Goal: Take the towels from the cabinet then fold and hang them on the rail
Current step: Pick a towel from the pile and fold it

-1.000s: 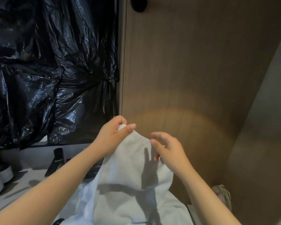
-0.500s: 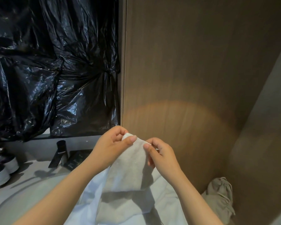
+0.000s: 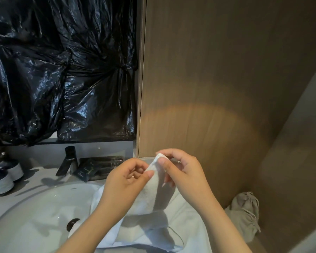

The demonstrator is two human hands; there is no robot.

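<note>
Nubby white terry towel [image 3: 152, 197], top corner pinched by left hand [image 3: 128, 182] and right hand [image 3: 183, 172]. Glossy round basin [image 3: 35, 207] at 8 o'clock.

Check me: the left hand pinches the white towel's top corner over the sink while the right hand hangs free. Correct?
Not quite. The right hand is not free: it pinches the top corner of the white towel too, beside the left hand over the sink. The head view shows it.

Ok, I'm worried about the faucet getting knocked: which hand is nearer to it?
Left. The left hand pinches the towel right of the black faucet; the right hand holds the towel's corner farther right, beyond the left.
</note>
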